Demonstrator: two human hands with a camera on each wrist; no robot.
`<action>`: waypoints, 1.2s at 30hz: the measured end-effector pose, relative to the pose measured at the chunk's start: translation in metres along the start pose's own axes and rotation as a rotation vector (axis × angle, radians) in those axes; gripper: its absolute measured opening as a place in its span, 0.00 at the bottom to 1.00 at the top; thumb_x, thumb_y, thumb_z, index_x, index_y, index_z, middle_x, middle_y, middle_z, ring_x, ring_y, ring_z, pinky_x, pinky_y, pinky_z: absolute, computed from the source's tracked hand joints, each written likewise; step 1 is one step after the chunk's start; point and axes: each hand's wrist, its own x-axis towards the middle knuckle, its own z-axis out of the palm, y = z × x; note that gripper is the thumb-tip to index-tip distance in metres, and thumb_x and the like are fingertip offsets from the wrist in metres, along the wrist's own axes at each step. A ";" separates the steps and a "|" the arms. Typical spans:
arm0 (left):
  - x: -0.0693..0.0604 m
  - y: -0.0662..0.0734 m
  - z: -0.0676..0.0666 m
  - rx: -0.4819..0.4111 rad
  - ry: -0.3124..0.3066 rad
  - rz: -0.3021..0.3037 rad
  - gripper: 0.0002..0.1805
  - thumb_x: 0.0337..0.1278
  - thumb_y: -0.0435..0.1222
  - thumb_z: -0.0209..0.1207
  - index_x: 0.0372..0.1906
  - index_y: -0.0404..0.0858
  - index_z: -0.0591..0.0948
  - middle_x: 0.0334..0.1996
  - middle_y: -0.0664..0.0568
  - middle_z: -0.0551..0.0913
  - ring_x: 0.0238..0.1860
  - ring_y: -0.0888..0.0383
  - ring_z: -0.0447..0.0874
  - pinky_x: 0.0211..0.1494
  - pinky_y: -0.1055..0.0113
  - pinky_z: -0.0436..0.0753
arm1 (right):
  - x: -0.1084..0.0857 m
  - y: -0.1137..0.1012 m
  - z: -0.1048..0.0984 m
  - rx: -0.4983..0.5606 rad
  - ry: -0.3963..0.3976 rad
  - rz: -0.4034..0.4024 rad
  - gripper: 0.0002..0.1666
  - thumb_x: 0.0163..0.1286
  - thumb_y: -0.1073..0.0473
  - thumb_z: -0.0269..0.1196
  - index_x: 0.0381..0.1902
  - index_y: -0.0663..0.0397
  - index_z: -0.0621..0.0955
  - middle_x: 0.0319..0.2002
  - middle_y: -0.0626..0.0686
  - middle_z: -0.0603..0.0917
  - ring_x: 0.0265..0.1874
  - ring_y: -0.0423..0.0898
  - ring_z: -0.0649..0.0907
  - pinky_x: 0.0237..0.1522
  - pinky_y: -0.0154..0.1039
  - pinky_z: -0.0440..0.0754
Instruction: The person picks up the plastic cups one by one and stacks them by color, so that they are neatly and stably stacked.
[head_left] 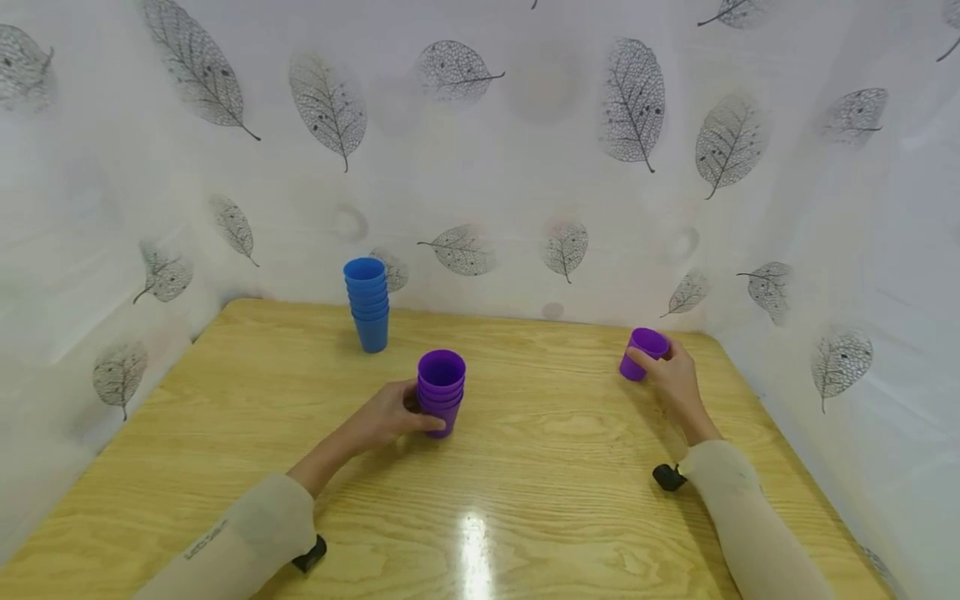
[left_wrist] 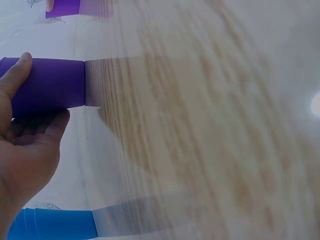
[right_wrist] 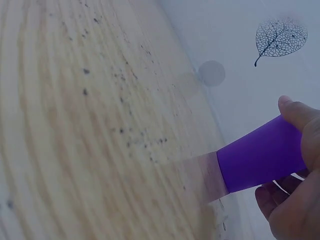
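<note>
Near the middle of the table stands a stack of several purple cups (head_left: 441,396), mouths up. My left hand (head_left: 390,417) grips the stack from its left side, with the thumb across the front; the left wrist view shows the lowest cup's wall (left_wrist: 55,82) between thumb and fingers. Far to the right, at the back of the table, my right hand (head_left: 675,379) holds a purple cup (head_left: 636,365) by its side, mouth up. The right wrist view has this cup (right_wrist: 262,155) with its base at the tabletop; whether it bears on the wood I cannot tell.
A taller stack of several blue cups (head_left: 369,312) stands at the back left, behind the left hand. The wooden table (head_left: 540,500) ends at a white leaf-patterned curtain (head_left: 510,183) at the back and sides. Small dark specks lie on the wood near the right wrist.
</note>
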 end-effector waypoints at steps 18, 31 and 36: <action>-0.001 0.002 0.000 0.000 -0.001 -0.005 0.33 0.61 0.35 0.72 0.68 0.29 0.75 0.57 0.42 0.84 0.60 0.45 0.82 0.68 0.47 0.77 | -0.012 -0.011 0.002 -0.034 -0.028 -0.033 0.42 0.72 0.44 0.68 0.70 0.68 0.70 0.60 0.67 0.78 0.51 0.43 0.78 0.51 0.26 0.75; 0.001 0.002 0.000 0.018 0.003 -0.001 0.34 0.61 0.36 0.73 0.68 0.29 0.74 0.58 0.41 0.84 0.60 0.45 0.82 0.68 0.46 0.77 | -0.031 -0.026 0.006 0.034 -0.099 -0.106 0.39 0.72 0.50 0.69 0.69 0.70 0.69 0.61 0.67 0.79 0.51 0.35 0.77 0.55 0.25 0.74; 0.000 0.002 0.000 0.021 0.001 -0.012 0.34 0.61 0.37 0.73 0.69 0.29 0.74 0.58 0.41 0.84 0.60 0.44 0.82 0.67 0.47 0.78 | -0.045 -0.036 0.009 0.083 -0.166 -0.084 0.40 0.73 0.52 0.69 0.72 0.69 0.67 0.62 0.68 0.78 0.50 0.34 0.79 0.53 0.23 0.77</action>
